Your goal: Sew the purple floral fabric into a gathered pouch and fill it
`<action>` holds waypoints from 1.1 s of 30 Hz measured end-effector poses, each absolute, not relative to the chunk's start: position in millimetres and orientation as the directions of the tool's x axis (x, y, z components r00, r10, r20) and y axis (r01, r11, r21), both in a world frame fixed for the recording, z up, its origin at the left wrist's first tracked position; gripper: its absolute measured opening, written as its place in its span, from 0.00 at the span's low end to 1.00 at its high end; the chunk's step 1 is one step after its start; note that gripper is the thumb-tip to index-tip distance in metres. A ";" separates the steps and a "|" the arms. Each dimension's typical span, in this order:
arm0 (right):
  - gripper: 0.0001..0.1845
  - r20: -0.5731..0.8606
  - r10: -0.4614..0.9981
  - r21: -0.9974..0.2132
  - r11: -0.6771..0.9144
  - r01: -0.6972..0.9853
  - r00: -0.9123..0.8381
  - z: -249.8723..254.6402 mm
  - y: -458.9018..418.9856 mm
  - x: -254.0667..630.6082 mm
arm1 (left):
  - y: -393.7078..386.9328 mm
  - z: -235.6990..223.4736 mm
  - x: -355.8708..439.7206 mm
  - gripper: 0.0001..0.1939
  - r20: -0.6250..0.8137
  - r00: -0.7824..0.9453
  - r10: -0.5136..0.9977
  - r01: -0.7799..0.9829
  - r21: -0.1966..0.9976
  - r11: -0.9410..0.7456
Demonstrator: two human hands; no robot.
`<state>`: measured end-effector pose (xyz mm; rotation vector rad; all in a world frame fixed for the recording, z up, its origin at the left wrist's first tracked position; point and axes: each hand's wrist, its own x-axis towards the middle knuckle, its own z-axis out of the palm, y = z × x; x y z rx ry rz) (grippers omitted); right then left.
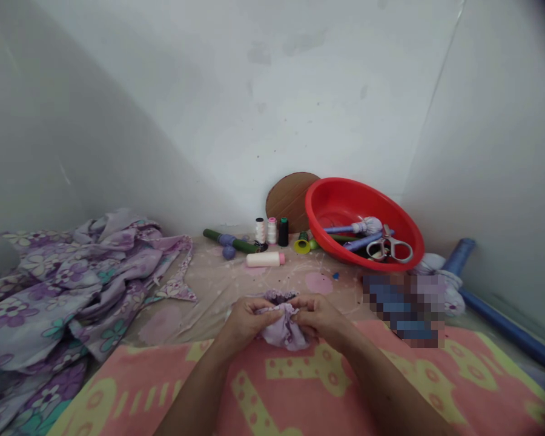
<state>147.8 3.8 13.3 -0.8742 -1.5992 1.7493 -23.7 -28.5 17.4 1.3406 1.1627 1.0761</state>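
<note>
Gathered lilac fabric (285, 333) hangs between my hands, just above the near edge of the pink and yellow cloth (295, 399). Its upper part is bunched into ruffles, with a darker edge showing behind. My left hand (249, 318) pinches the fabric from the left, thumb on top. From the right, my right hand (320, 318) pinches the same gathers with thumb and fingers. The two thumbs nearly meet at the middle. Whether a needle or thread is between the fingers is too small to tell.
A red basin (411, 233) at back right holds scissors (390, 248) and purple-wrapped sticks. Thread spools (271, 231) stand by the wall, with a white bottle-shaped item (264, 260) lying before them. Floral fabric (72, 290) is heaped left. A blue-wrapped pole (508, 324) lies right, near a blurred-out patch.
</note>
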 end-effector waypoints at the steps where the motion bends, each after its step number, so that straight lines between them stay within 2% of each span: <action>1: 0.09 -0.066 0.775 -0.993 -0.110 -0.032 -0.628 12.4 4.4 149.1 | -28.5 17.1 -24.2 0.13 0.008 0.136 0.991 0.073 0.997 -0.018; 10: 0.06 -0.087 0.730 -0.966 -0.229 -0.122 -0.678 9.3 7.5 156.5 | -29.3 20.8 -23.6 0.16 -0.091 0.111 0.990 -0.104 0.989 0.103; 24: 0.06 -0.092 0.666 -0.935 -0.313 -0.165 -0.740 11.8 7.0 158.9 | -27.4 16.7 -24.8 0.16 -0.108 0.121 0.987 -0.122 0.985 0.123; 33: 0.06 -0.083 0.639 -0.928 -0.330 -0.175 -0.764 7.6 9.2 160.8 | -27.2 15.7 -24.9 0.17 -0.107 0.130 0.986 -0.073 0.990 0.117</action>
